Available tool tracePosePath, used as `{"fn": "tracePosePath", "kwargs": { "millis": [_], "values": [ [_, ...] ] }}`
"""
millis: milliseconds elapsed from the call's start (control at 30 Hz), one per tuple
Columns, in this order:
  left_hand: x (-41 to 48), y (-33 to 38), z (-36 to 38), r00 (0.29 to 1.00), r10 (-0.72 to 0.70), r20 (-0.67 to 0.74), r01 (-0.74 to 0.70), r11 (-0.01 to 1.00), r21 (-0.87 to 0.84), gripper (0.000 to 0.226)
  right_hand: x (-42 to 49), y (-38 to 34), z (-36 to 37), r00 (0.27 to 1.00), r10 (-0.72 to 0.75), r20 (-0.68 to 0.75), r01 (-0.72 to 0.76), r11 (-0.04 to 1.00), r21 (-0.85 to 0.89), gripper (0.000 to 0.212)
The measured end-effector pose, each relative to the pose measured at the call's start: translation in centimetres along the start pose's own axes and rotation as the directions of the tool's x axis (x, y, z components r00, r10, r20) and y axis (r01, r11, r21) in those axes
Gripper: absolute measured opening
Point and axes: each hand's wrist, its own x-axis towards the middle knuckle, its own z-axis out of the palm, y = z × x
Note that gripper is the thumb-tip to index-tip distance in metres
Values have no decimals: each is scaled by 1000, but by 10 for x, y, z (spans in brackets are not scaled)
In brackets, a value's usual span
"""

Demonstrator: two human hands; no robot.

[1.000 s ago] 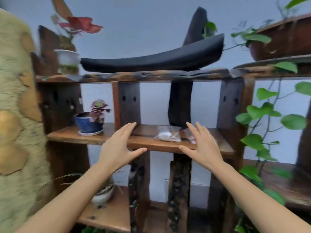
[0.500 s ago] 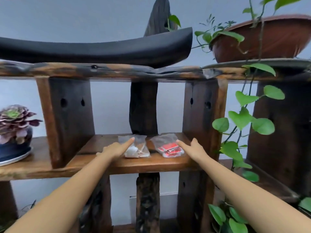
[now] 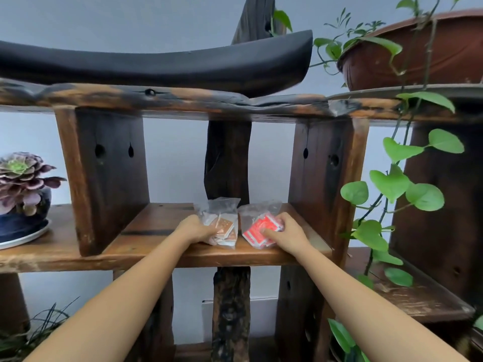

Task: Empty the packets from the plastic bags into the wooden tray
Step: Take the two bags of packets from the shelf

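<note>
Two clear plastic bags lie side by side on the middle wooden shelf (image 3: 156,228). The left bag (image 3: 224,220) holds brown and white packets. My left hand (image 3: 194,229) grips its left side. The right bag (image 3: 258,226) holds red packets. My right hand (image 3: 286,235) grips it from the right, thumb on top of the red packets. Both bags rest on the shelf board. No wooden tray is in sight.
A long black curved dish (image 3: 156,66) sits on the top shelf. A succulent in a blue pot (image 3: 23,189) stands at left. A brown planter (image 3: 418,50) and trailing green vines (image 3: 392,184) hang at right. Thick wooden uprights (image 3: 104,176) flank the compartment.
Both hands reached forward onto the shelf and closed on the two bags; half a second ago their fingers were only touching the bags' sides. The camera moved closer.
</note>
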Motion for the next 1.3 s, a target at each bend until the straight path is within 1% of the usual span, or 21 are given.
{"fn": "tracePosePath", "kwargs": {
  "millis": [33,100,167,200,267,300,367,433,567,667,700,767,800,833,900,967,1033,1100,1133,1200,1300],
  "values": [
    [-4,0,-1,1000,22,-15,-22,1000,-19,49,-6,-4,1,1000,-12,9,11,997,81,36],
    [-14,-3,-3,998,30,-48,-34,996,-85,52,-22,-14,2,999,-31,42,21,975,223,41],
    [-31,-10,-4,998,30,-55,-41,976,-214,61,-39,-21,6,997,-28,73,2,942,336,44],
    [-42,-15,-3,999,30,-39,-40,949,-312,58,-50,-24,8,996,-20,82,-14,917,399,45],
    [-73,-31,-3,998,62,-12,-59,855,-516,33,-73,-29,16,991,0,131,-73,831,551,49],
    [-92,-40,-4,998,68,16,-45,793,-608,28,-85,-31,21,985,0,175,-112,770,628,52],
    [-120,-67,-12,996,74,57,-8,676,-736,35,-111,-38,29,962,-27,271,-190,645,740,56],
    [-151,-98,-24,997,68,48,-7,639,-769,45,-135,-49,38,934,-74,349,-240,596,766,59],
    [-229,-154,-52,1000,24,14,-4,600,-800,55,-180,-77,66,870,-194,454,-244,631,736,59],
    [-290,-191,-71,999,-21,-40,-19,595,-804,74,-216,-100,92,766,-325,555,-286,601,746,55],
    [-310,-201,-75,995,-71,-77,-21,583,-812,71,-229,-107,101,724,-364,587,-300,600,742,52],
    [-352,-217,-78,971,-177,-158,-43,525,-850,39,-258,-120,120,638,-431,638,-329,597,732,49],
    [-375,-220,-78,950,-249,-188,-39,504,-863,29,-274,-125,130,596,-457,660,-353,590,726,49],
    [-396,-226,-78,925,-307,-223,-44,497,-867,27,-290,-131,140,558,-471,683,-389,578,717,48],
    [-442,-238,-76,851,-410,-327,-74,523,-849,34,-325,-142,157,480,-498,723,-459,560,690,42],
    [-492,-243,-71,756,-501,-420,-83,564,-822,50,-360,-154,171,402,-546,735,-488,551,677,35],
    [-544,-241,-63,638,-577,-510,-90,602,-793,36,-401,-164,176,315,-605,731,-496,552,671,30],
    [-597,-232,-52,517,-624,-587,-101,636,-765,17,-444,-173,175,197,-653,731,-511,568,645,32],
    [-623,-226,-47,460,-646,-609,-95,646,-757,15,-466,-176,174,128,-676,726,-513,581,632,36],
    [-677,-217,-33,358,-683,-636,-69,660,-748,18,-511,-181,171,-6,-714,700,-502,608,616,44],
    [-762,-203,-13,190,-729,-657,-28,665,-746,26,-582,-189,163,-180,-736,653,-474,647,598,45]
  ]
}}
